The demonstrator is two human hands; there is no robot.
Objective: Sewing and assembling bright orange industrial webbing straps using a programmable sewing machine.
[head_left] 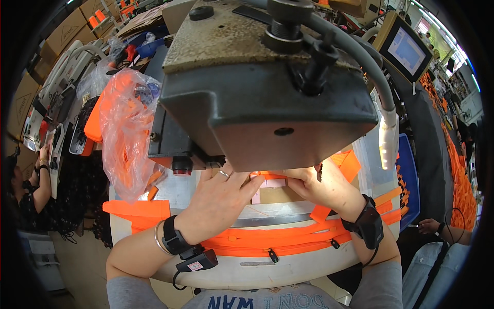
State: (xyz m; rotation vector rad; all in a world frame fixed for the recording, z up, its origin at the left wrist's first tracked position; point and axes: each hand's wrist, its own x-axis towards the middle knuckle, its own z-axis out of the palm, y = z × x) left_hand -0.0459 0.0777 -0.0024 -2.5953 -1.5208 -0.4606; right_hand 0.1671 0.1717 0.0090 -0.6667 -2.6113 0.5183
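Observation:
My left hand [221,198], with a ring on one finger, lies flat with stretched fingers under the front of the sewing machine head [288,118]. Its thumb reaches toward a narrow orange fabric strip [270,175] beside a pale pink piece [275,183]. My right hand [329,188] is bent in from the other side, its thumb and fingers closed at that strip; the machine partly hides the fingertips. An orange band [347,167] runs out past this hand. Along the near table edge, across my wrists, lie long orange zipper strips [288,239] with black zipper pulls [272,255].
A clear plastic bag with orange pieces [128,134] lies left of the machine. A blue bin [409,175] stands at the right. A screen [405,49] is mounted at the upper right. Co-workers' arms show at the far left [42,177] and far right [437,227].

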